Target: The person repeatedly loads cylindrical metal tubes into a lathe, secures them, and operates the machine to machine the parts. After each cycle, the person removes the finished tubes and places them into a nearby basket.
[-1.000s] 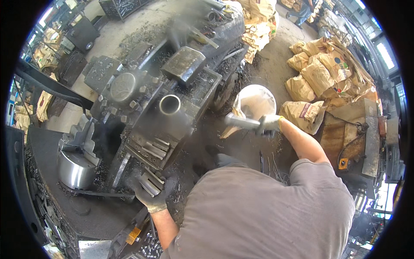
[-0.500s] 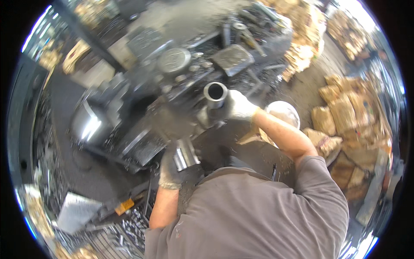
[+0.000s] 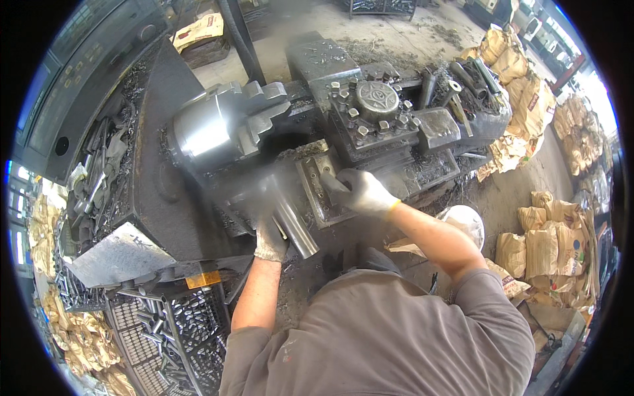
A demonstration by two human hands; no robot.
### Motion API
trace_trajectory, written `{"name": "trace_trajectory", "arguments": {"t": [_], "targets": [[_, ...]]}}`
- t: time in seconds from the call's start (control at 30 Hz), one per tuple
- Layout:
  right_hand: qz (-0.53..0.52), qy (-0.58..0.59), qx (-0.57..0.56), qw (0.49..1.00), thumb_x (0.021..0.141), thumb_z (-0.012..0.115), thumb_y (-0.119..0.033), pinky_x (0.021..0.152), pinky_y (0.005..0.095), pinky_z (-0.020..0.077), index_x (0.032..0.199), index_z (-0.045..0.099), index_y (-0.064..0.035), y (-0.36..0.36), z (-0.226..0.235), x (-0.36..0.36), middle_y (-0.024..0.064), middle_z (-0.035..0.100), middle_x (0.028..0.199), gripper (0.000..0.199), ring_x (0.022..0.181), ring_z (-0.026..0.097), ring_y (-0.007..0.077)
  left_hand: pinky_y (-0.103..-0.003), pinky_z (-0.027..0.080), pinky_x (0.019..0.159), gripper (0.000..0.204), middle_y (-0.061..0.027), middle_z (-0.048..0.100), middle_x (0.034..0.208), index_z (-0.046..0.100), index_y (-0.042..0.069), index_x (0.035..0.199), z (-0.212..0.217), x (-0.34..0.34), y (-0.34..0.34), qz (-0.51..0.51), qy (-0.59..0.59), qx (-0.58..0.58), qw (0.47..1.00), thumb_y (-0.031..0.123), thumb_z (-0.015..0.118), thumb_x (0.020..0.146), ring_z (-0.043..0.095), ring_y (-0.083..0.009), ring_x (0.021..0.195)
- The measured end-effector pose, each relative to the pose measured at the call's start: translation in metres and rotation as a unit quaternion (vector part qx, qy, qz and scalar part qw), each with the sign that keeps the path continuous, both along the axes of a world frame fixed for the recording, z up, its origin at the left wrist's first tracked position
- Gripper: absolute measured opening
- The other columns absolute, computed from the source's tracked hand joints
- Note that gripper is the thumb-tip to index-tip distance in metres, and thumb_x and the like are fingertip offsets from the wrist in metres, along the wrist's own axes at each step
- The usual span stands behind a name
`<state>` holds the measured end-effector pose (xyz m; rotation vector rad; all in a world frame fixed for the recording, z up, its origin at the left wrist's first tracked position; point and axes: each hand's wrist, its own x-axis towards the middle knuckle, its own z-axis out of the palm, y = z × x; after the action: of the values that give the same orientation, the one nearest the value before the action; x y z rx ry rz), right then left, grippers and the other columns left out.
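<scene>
A shiny metal tube lies slanted in my gloved left hand, which is closed around it near the lathe's front. The tube's upper end is smeared by motion. My gloved right hand hovers by the lathe's carriage, just right of a flat plate with bolt holes. Its fingers are dark with grime and loosely bent, thumb and forefinger apart, and I see nothing between them. Left of the plate is the lathe chuck with stepped jaws. Beyond my right hand stands the square tool post, with several bolts around its round cap.
Loose tools and a ringed bar lie on the lathe's right end. A white bucket is beside my right forearm. Stacked brown paper sacks stand at right. At lower left, crates hold many small metal pieces.
My right hand has let go of the upright tube it held and moved slightly right and down. My left hand still grips a tube. The whole view has shifted, bringing the lathe in more clearly.
</scene>
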<state>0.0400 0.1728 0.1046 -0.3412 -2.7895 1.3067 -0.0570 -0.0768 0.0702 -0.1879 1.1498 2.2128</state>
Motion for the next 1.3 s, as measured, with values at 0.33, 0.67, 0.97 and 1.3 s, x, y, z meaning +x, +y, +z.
{"name": "trace_trajectory", "arguments": {"t": [0.33,0.67,0.97,1.3], "targets": [[-0.040,-0.085,-0.287,0.953,0.076,0.093,-0.038,0.083,0.0384,0.0611,0.121,0.072,0.0069,-0.018,0.029,-0.020,0.0167,0.079,0.106,0.066,0.093,0.076,0.0205,-0.044,0.043,0.117,0.063,-0.0137,0.063,0.144,0.055,0.005,0.149,0.017,-0.023,0.072,-0.151,0.263,-0.061,0.951,0.054,0.054,0.110,0.060,-0.0297,0.134],[0.196,0.200,0.071,0.957,0.072,0.093,-0.028,0.090,0.0429,0.0633,0.143,0.060,0.0013,0.085,0.237,-0.091,0.0213,0.078,0.114,0.084,0.103,0.079,0.0343,-0.044,0.060,0.094,0.040,-0.0257,0.075,0.120,0.069,0.002,0.132,0.010,-0.110,0.110,-0.431,0.491,-0.539,0.533,0.031,0.057,0.106,0.073,-0.0346,0.112],[0.316,-0.044,0.559,0.766,0.068,0.088,-0.025,0.078,0.0446,0.0629,0.117,0.077,-0.0129,0.141,0.148,-0.273,0.0170,0.080,0.101,0.051,0.095,0.079,0.0319,-0.035,0.057,0.088,0.023,-0.0109,0.077,0.102,0.072,0.001,0.122,0.021,-0.023,0.019,-0.019,0.438,-0.468,0.767,0.015,0.067,0.104,0.071,-0.0192,0.093],[0.342,-0.059,0.283,0.894,0.064,0.091,-0.040,0.086,0.0454,0.0608,0.117,0.078,-0.0051,0.114,0.082,-0.290,0.0204,0.080,0.106,0.065,0.098,0.078,0.0360,-0.039,0.058,0.069,0.035,-0.0107,0.075,0.114,0.069,0.008,0.123,-0.120,0.104,-0.190,0.446,-0.080,-0.303,0.838,0.039,0.065,0.107,0.073,-0.0249,0.091]]}}
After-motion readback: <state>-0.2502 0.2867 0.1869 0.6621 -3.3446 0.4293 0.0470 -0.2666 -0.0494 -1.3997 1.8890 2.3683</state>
